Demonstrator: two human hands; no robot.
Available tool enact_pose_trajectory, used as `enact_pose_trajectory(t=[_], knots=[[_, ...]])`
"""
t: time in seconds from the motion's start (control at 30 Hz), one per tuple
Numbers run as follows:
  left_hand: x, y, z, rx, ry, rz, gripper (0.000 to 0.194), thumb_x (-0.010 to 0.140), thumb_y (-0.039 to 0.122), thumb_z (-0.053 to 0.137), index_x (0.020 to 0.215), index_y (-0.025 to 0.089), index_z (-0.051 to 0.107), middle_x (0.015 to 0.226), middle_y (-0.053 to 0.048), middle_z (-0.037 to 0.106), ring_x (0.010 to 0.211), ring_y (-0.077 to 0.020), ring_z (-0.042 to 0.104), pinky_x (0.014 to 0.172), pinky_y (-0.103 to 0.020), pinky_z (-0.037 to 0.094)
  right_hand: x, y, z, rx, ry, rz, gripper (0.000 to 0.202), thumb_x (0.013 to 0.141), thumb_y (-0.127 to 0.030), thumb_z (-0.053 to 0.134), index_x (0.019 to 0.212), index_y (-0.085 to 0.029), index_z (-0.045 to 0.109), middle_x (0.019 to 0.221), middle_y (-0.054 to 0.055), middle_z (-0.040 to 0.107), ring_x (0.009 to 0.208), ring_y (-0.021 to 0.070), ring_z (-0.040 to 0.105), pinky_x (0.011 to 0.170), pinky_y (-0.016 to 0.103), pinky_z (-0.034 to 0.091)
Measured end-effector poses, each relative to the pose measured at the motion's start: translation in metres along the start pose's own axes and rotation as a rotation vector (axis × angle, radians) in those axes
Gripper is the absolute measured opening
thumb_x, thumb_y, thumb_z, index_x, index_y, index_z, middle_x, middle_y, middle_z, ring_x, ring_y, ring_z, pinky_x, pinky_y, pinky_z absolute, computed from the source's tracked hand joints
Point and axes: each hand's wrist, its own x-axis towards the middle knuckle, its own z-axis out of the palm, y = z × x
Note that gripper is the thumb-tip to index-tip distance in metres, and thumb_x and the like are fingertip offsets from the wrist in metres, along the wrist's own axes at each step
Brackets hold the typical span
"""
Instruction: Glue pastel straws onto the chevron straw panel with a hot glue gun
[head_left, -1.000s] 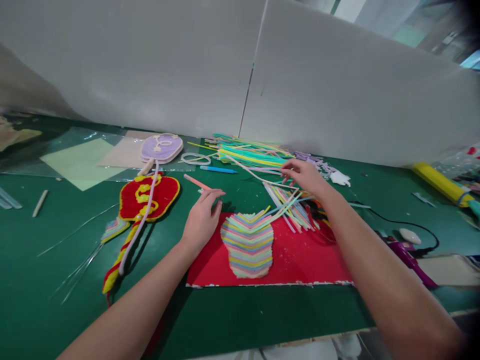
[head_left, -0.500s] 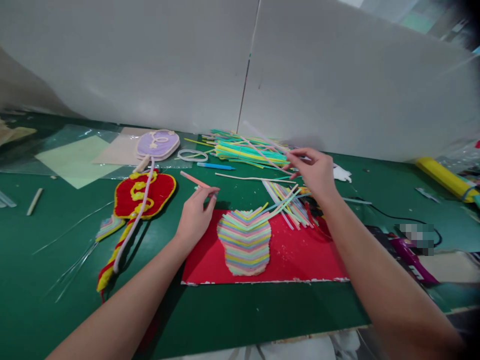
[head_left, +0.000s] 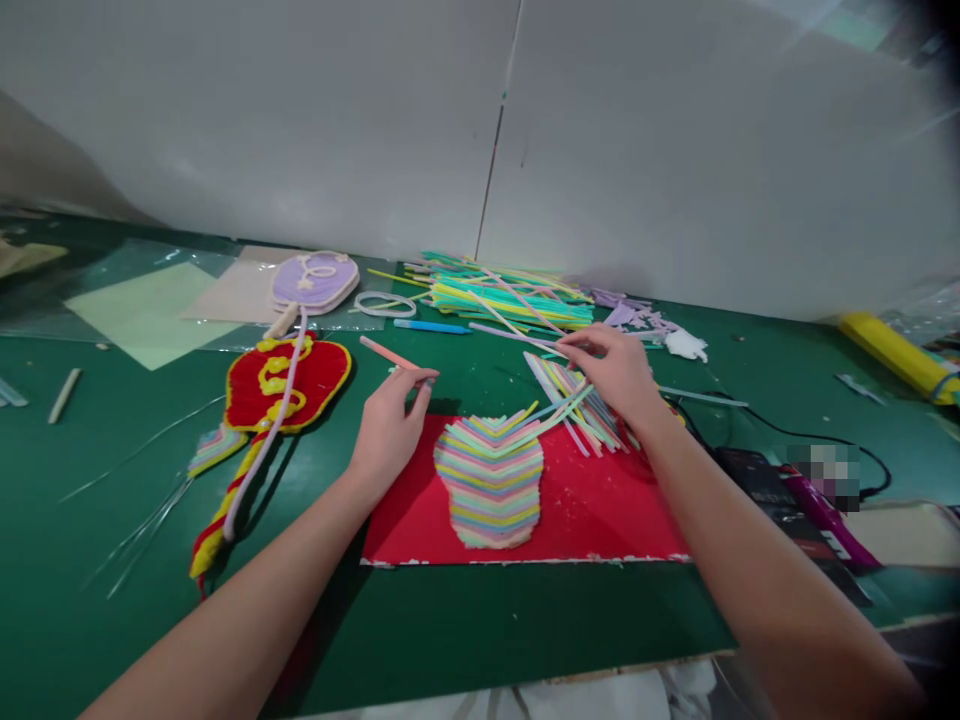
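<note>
My left hand (head_left: 394, 415) rests at the left edge of a red board (head_left: 585, 530), its fingers closed around an orange pen (head_left: 384, 352). My right hand (head_left: 611, 370) is raised over the board's far side, pinching one end of a pale pink pipe cleaner (head_left: 510, 322) that slants up to the left. On the board lies a striped pastel panel of pipe cleaners (head_left: 491, 490) set in V-shaped rows, with loose ends sticking out at its upper right. A second striped piece (head_left: 574, 400) with crossing strips lies below my right hand, partly hidden by it.
A bundle of pipe cleaners (head_left: 510, 300) lies near the wall behind a blue pen (head_left: 431, 327). Left are a red and yellow fan (head_left: 322, 385) and a lilac fan (head_left: 315, 280). A dark phone-like slab (head_left: 780, 510) and a cable (head_left: 810, 437) lie at right.
The lilac pipe cleaner raised in my right hand now lies by the bundle. The pale one from the table is in that hand, which has lowered slightly. My left hand barely moved.
</note>
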Motion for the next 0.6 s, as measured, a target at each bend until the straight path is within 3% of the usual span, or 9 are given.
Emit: enact_pose_trajectory(t=[0.1,0.2,0.4,0.53,0.6], knots=[[0.000,0.008,-0.004,0.002,0.021,-0.001,0.021,0.091,0.021,0.045,0.101,0.020,0.063,0.097,-0.004,0.067,0.092,-0.0182,0.063,0.085,-0.031,0.049,-0.027,-0.024,-0.008,0.087,-0.006,-0.113,0.015,0.085,-0.034,0.059,0.082,-0.024,0.070,0.084,0.004,0.068,0.073,0.0172,0.063,0.062,0.030,0.049],[-0.006,0.027,-0.013,0.025,0.036,0.038,0.022,0.092,0.021,0.043,0.104,0.021,0.062,0.100,-0.004,0.065,0.095,-0.0185,0.062,0.087,-0.032,0.050,-0.062,-0.040,-0.011,0.132,-0.081,-0.115,0.013,0.087,-0.030,0.058,0.082,-0.026,0.069,0.084,0.003,0.068,0.073,0.0171,0.064,0.066,0.031,0.051],[-0.054,0.072,-0.019,0.226,-0.210,0.223,0.040,0.094,0.028,0.040,0.134,0.024,0.044,0.133,-0.008,0.056,0.120,-0.0226,0.055,0.099,-0.038,0.048,-0.118,-0.036,-0.006,0.187,-0.166,-0.082,0.014,0.088,-0.023,0.057,0.089,-0.029,0.069,0.087,0.003,0.068,0.081,0.0168,0.066,0.069,0.029,0.054],[-0.093,0.074,-0.010,0.389,-0.315,0.262,0.060,0.093,0.039,0.041,0.148,0.023,0.023,0.144,-0.009,0.046,0.130,-0.0274,0.046,0.099,-0.044,0.049,-0.137,-0.029,0.002,0.185,-0.180,-0.046,0.015,0.088,-0.023,0.057,0.092,-0.030,0.069,0.086,0.003,0.067,0.075,0.0154,0.067,0.059,0.025,0.054],[-0.104,0.069,-0.005,0.425,-0.349,0.256,0.065,0.093,0.042,0.041,0.150,0.022,0.018,0.147,-0.010,0.042,0.132,-0.0276,0.044,0.100,-0.044,0.048,-0.143,-0.028,0.006,0.173,-0.196,-0.062,0.017,0.088,-0.021,0.057,0.094,-0.030,0.069,0.087,0.003,0.068,0.075,0.0152,0.068,0.061,0.025,0.055]])
